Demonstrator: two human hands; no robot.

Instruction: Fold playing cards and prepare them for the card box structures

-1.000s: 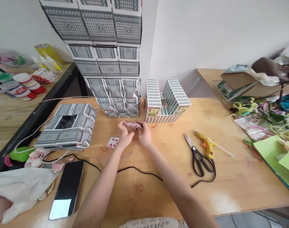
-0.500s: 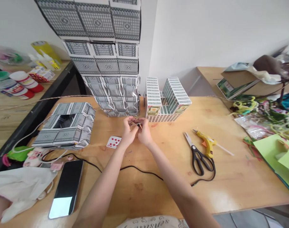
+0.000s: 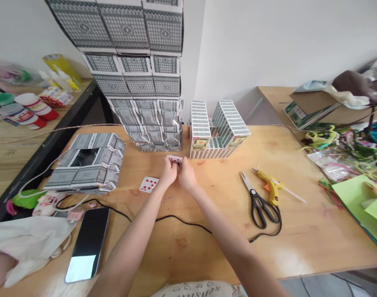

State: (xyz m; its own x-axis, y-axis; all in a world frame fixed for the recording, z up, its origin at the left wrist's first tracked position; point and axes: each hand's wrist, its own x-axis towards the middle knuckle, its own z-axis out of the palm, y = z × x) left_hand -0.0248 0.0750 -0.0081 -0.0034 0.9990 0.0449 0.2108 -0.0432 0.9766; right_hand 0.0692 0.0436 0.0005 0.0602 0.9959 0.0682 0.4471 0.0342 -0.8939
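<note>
A playing card [image 3: 175,159] with red diamonds is held between both hands, its printed side towards me. My left hand [image 3: 168,173] grips its left end, and my right hand [image 3: 186,173] grips its right end. Just left of my left wrist, another diamond playing card [image 3: 148,184] lies face up on the table. Behind the hands rises a tall stack of folded playing cards [image 3: 145,84] with grey patterned backs. To the right of it stands a U-shaped block of upright green-and-white card boxes [image 3: 210,153].
Scissors [image 3: 259,202] and a yellow glue gun [image 3: 270,187] lie on the right, with a black cord across the table [image 3: 188,264]. A folded-card frame [image 3: 94,165] and a phone [image 3: 88,243] are on the left. Yarn scraps [image 3: 358,152] lie far right.
The card between my hands has tipped up, so its red diamonds now face me. My fingers have shifted to its two ends. The other things stay in place.
</note>
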